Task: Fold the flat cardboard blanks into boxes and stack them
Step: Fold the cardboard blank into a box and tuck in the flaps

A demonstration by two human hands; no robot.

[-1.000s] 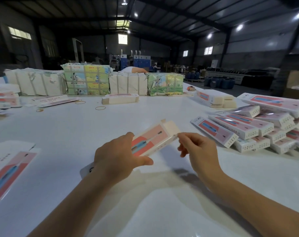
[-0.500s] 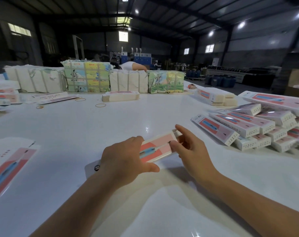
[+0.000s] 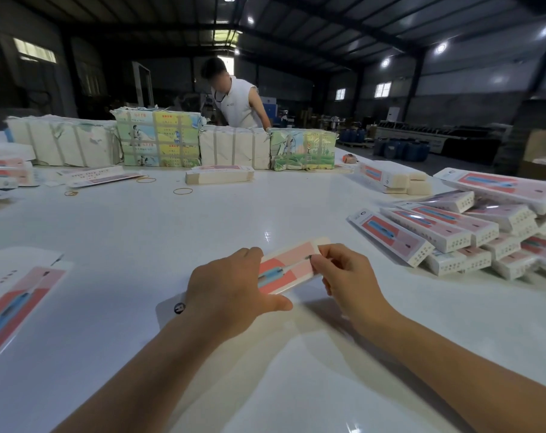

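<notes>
At the lower centre of the frame, both hands hold one pink-and-white box (image 3: 288, 268) just above the white table (image 3: 202, 223). The left hand (image 3: 231, 296) grasps its near end, fingers curled over the top and thumb stretched along the near edge. The right hand (image 3: 348, 279) pinches the far end, its fingers (image 3: 323, 260) curled on the box's end flap. At the right of the frame lies a pile of folded boxes (image 3: 471, 232), stacked loosely in overlapping rows. At the lower left lie flat blanks (image 3: 12, 295). Along the table's far edge, in the upper left and centre, stand wrapped bundles (image 3: 159, 140), with a short stack of blanks (image 3: 220, 176) and rubber bands (image 3: 183, 191) in front. Behind the bundles a person in a white sleeveless top (image 3: 237, 101) leans forward.
</notes>
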